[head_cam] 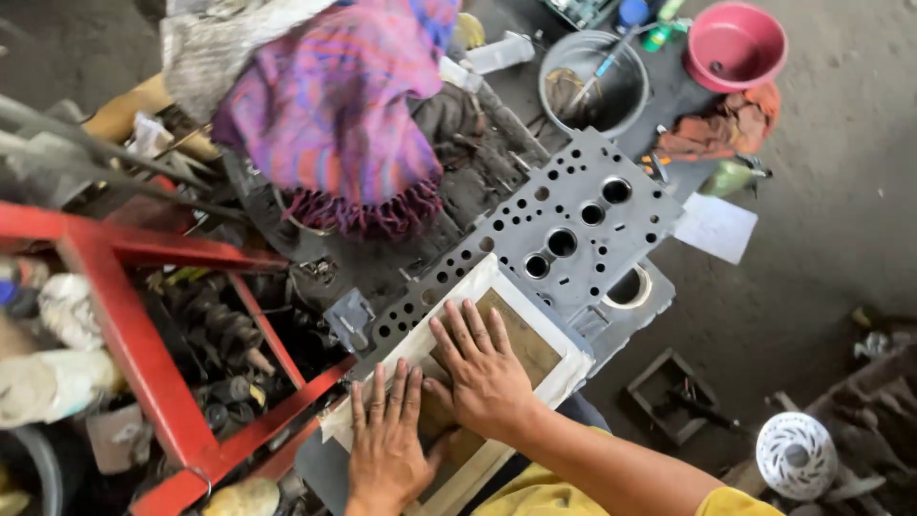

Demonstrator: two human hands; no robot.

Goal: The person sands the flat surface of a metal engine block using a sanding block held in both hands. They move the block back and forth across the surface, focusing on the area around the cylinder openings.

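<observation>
Two hands: both lying palm-down, side by side, thumbs touching, on one sanding sheet.
Left hand (387, 449): fingers stretched flat and slightly spread, pressing on the near end of the brown sheet, gripping nothing.
Right hand (485, 368): fingers fanned out flat, pressing mid-sheet, not closed around anything.
Sanding sheet (521, 336): one brown rectangle on a white backing, lying flat on the cylinder head, long axis running from lower left to upper right.
Cylinder head (583, 225): one grey metal slab full of holes, lying flat, long axis also pointing upper right, away from the person.
Big ports in head: five showing in a diagonal row.
Red frame (134, 330): one, standing left of the hands.
Striped cloth (334, 105): one, purple and pink, lying beyond the head.
Metal bucket (592, 86): one, far end.
Pink basin (734, 43): one, beside bucket.
White paper (716, 227): one sheet, on floor right of the head.
</observation>
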